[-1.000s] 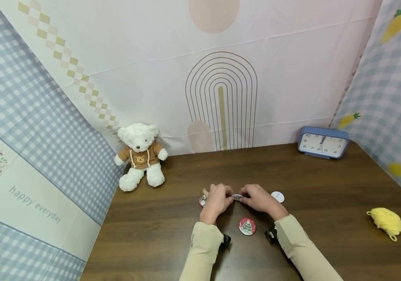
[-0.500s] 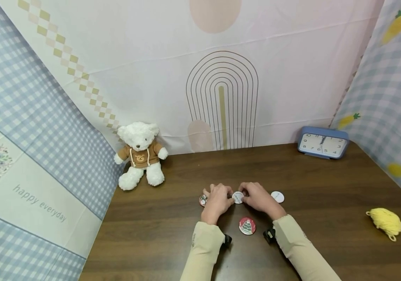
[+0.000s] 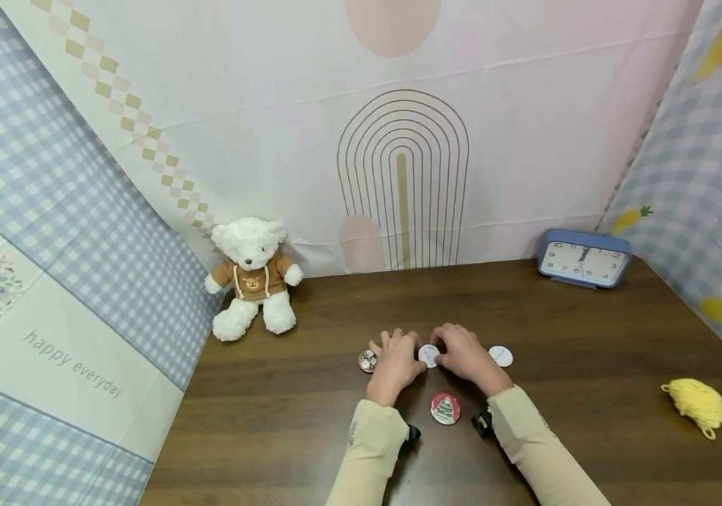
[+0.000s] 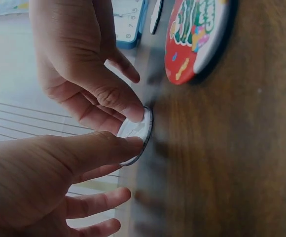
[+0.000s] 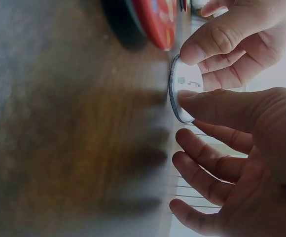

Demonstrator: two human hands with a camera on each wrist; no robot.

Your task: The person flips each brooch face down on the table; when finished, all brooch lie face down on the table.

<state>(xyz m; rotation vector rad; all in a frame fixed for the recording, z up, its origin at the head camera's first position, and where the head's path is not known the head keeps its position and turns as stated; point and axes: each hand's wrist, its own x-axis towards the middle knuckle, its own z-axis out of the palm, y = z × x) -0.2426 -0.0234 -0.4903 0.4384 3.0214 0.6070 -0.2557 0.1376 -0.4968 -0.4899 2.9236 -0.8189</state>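
Observation:
Both hands pinch one round button badge between thumbs and fingers, low over the brown table. Its white back faces up toward the head camera, with a thin rim showing in the left wrist view. My left hand has the badge's left edge, its other fingers spread; my right hand has the right edge. Nearer to me lies a red badge with a Christmas tree on it. Beside the left fingers is a patterned badge, partly covered by the hand. Another badge lies white side up beyond the right hand.
A white teddy bear in a brown hoodie sits at the back left. At the back right stands a blue clock, with a yellow yarn bundle on the right of the table. Cloth hangs behind and on both sides.
The badge between the hands was seen nearly edge-on a second ago; it has tilted so its white back shows. The hands have barely shifted, and the other badges lie where they were.

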